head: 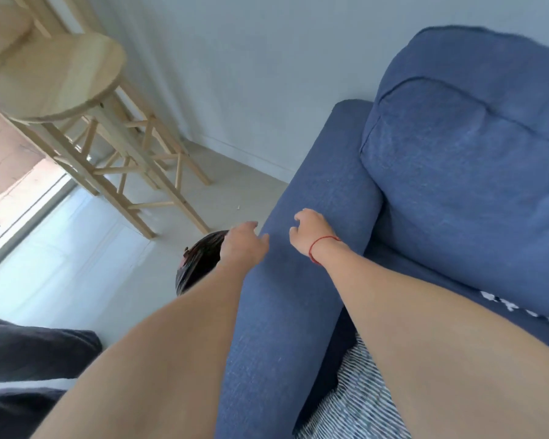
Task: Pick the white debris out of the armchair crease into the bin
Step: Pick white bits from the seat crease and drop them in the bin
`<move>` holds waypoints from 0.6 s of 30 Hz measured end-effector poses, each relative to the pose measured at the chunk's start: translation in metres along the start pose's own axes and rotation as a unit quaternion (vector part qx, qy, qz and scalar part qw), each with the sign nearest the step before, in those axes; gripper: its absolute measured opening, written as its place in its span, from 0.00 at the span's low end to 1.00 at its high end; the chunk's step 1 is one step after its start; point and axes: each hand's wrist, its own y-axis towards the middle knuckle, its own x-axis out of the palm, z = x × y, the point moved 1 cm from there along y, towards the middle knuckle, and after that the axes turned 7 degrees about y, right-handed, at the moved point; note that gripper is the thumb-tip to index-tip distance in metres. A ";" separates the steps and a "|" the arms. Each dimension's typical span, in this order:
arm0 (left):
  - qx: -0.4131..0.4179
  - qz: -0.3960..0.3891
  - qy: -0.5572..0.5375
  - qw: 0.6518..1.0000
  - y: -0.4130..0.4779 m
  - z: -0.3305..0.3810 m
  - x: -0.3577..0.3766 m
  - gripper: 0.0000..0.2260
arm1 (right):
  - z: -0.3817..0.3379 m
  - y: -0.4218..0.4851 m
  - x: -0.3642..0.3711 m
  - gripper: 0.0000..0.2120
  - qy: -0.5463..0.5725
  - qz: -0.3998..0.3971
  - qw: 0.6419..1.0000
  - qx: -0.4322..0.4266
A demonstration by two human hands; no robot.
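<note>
Left hand (243, 243) over bin (200, 261), loosely curled, contents indiscernible. Right hand (311, 231) half-curled above armrest (298, 280), apparently empty. White debris (517, 307) remains in crease.

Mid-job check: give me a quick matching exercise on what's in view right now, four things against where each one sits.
Things:
1. bin
2. white debris
3. left hand
4. stool

Places:
A. in the crease under the back cushion
B. on the floor beside the armrest
C. against the wall, upper left
D. over the bin's rim

Pairs: 1-B, 2-A, 3-D, 4-C
</note>
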 end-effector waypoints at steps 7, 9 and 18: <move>0.117 -0.019 0.060 0.991 -0.022 0.122 0.057 0.24 | 0.115 -0.024 -0.089 0.18 0.038 0.077 0.992 0.091; 0.137 -0.041 0.070 0.987 -0.031 0.153 0.081 0.24 | 0.151 -0.037 -0.107 0.18 0.048 0.090 0.987 0.121; 0.204 -0.142 0.108 0.962 -0.065 0.255 0.203 0.24 | 0.306 -0.083 -0.142 0.17 0.104 0.109 0.958 0.243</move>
